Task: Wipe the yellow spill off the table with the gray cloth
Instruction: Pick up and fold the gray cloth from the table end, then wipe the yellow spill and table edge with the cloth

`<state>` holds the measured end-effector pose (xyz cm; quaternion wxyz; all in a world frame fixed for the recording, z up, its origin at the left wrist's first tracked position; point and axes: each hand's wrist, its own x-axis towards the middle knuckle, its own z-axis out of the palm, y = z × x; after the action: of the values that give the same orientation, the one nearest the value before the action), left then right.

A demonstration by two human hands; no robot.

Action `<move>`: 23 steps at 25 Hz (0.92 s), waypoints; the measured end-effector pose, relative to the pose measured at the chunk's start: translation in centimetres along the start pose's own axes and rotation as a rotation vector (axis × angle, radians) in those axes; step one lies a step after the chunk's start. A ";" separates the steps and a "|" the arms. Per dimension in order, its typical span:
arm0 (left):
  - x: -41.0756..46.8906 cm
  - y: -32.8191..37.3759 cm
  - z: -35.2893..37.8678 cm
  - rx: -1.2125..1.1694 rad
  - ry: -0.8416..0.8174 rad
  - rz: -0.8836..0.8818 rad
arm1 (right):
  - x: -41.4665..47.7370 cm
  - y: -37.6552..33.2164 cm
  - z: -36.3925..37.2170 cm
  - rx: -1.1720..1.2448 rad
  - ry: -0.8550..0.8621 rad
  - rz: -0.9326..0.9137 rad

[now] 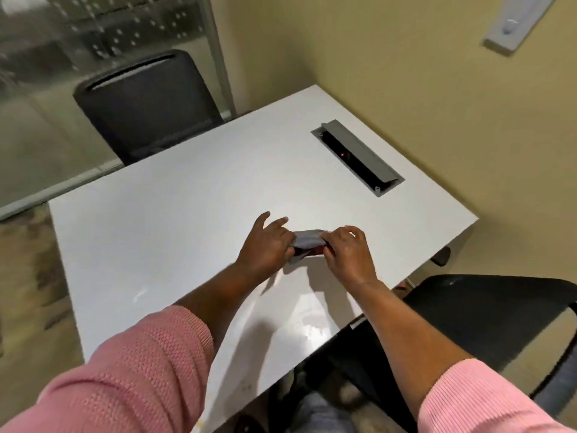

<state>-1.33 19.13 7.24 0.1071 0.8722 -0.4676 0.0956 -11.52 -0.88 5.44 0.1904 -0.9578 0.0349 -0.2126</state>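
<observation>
Two hands, left hand [269,245], right hand [346,250], gripping gray cloth [307,238]

Beige walls [406,57], a frosted glass partition [46,89], two black chairs [146,104] around the desk

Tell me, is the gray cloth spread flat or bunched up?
Bunched up. The gray cloth is gathered into a small wad between the left hand and right hand.

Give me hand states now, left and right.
Left hand: fingers closed on one end of the cloth.
Right hand: fingers closed on the cloth's other end.
</observation>
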 end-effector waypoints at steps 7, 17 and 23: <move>-18.2 -1.5 -7.8 0.122 0.044 -0.192 | -5.2 -15.0 1.5 0.120 -0.097 -0.260; -35.2 2.3 -10.3 0.115 0.010 -0.498 | -13.0 -25.5 3.9 0.160 -0.239 -0.453; -40.2 3.9 -9.4 0.131 -0.029 -0.659 | -15.7 -27.2 7.4 0.213 -0.370 -0.564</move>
<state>-27.10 51.58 5.92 0.0693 0.9828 -0.1549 0.0731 -23.01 29.18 3.38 0.2260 -0.9268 -0.2886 -0.0821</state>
